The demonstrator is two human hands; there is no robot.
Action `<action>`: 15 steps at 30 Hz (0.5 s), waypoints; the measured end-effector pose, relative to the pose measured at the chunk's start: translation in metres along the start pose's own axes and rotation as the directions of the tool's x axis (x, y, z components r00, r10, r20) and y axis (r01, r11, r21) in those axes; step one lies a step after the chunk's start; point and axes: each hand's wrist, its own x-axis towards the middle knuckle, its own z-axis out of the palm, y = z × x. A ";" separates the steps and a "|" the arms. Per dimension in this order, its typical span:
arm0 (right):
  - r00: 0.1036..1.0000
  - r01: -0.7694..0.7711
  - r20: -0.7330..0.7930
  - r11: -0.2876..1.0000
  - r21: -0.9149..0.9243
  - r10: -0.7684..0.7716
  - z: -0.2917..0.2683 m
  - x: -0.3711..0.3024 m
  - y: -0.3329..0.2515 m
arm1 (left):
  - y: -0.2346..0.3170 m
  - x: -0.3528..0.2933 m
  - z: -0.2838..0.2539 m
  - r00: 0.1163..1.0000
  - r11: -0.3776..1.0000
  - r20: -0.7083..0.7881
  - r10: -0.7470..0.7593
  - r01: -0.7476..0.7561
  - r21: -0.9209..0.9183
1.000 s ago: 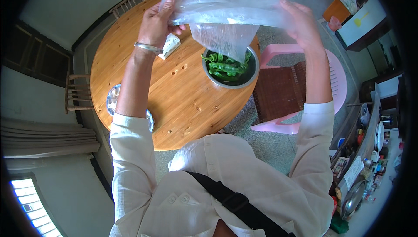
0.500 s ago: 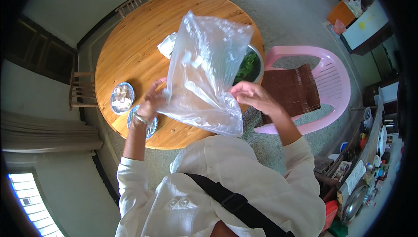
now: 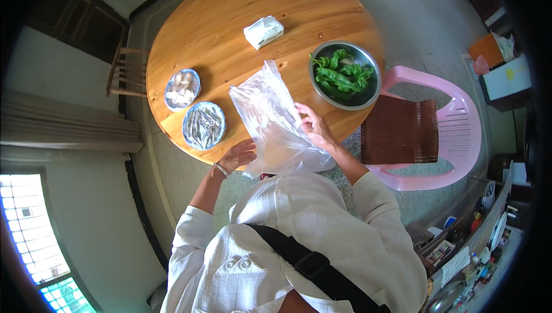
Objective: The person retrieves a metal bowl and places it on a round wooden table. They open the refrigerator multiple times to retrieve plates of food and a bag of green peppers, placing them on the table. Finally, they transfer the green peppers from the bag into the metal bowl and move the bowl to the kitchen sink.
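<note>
A clear plastic bag lies over the near edge of the round table, its lower part hanging close to my shirt. My left hand is by the bag's lower left side, fingers stretched toward it. At the bag's right edge is my right hand, its fingers apart and touching the film. Two blue-rimmed bowls stand to the left under plastic film: a farther bowl with pale pieces inside, and a nearer bowl whose contents are hard to make out. Right of the bag, a steel bowl holds green peppers.
A white soft packet sits toward the far side of the wooden table. To the right stands a pink plastic chair with a brown woven mat on it. Shelves with kitchen things are at the lower right.
The bag has come down from in front of the table's middle toward me and looks narrower. Both hands moved lower with it, uncovering the pepper bowl, the packet and the nearer covered bowl.
</note>
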 end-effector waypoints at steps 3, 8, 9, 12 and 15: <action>0.997 0.074 -0.041 0.996 0.055 -0.072 0.005 0.004 0.010 | -0.006 -0.006 0.007 0.999 0.977 0.014 0.033 -0.029 -0.213; 0.997 0.071 -0.040 0.983 0.168 -0.065 0.005 0.002 0.015 | -0.015 -0.003 0.019 0.984 0.955 -0.177 -0.010 -0.043 -0.292; 0.998 0.056 -0.036 0.984 0.167 -0.051 0.005 0.001 0.013 | -0.013 -0.002 0.022 0.981 0.948 -0.193 -0.009 -0.053 -0.313; 0.999 -0.053 0.023 0.943 0.330 0.048 0.004 -0.003 0.008 | -0.021 -0.003 0.023 0.948 0.948 -0.318 0.015 -0.115 -0.297; 0.994 -0.106 0.009 0.935 0.340 0.109 -0.010 -0.007 0.038 | -0.023 -0.003 0.014 0.926 0.945 -0.378 0.024 -0.144 -0.292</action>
